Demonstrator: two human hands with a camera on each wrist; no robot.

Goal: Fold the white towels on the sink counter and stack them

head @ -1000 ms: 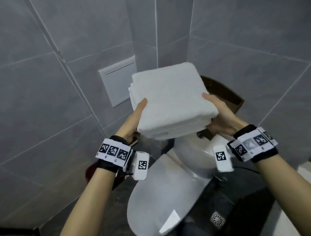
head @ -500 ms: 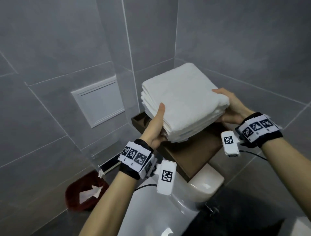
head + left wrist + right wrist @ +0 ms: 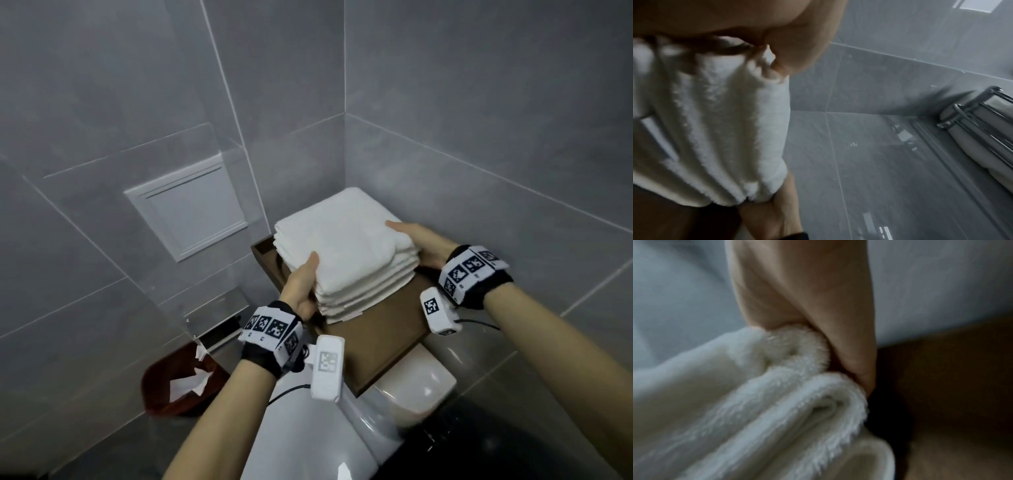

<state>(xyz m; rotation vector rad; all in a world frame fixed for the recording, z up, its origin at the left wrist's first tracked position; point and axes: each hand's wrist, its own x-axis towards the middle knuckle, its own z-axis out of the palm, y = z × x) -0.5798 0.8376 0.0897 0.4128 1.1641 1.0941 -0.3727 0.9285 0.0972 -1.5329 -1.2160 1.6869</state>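
A stack of several folded white towels (image 3: 346,250) rests low over a brown wooden tray (image 3: 376,329) on top of the toilet tank. My left hand (image 3: 303,281) grips the stack's near left edge, thumb on top and fingers underneath. My right hand (image 3: 416,245) grips the right edge the same way. In the left wrist view the towel stack (image 3: 715,126) is pinched between thumb and fingers. The right wrist view shows the stack's rolled folds (image 3: 797,402) under my thumb, above the brown tray (image 3: 951,386). Whether the stack's underside touches the tray is hidden.
The tray sits across a white toilet (image 3: 325,428) in a grey-tiled corner. A white wall panel (image 3: 186,209) is on the left wall. A dark red bin (image 3: 181,380) with crumpled paper stands on the floor at the left. A metal rack (image 3: 982,116) shows in the left wrist view.
Both hands have carried the stack of towels forward and down, from the air above the toilet onto the wooden tray. The grip on both edges has stayed the same.
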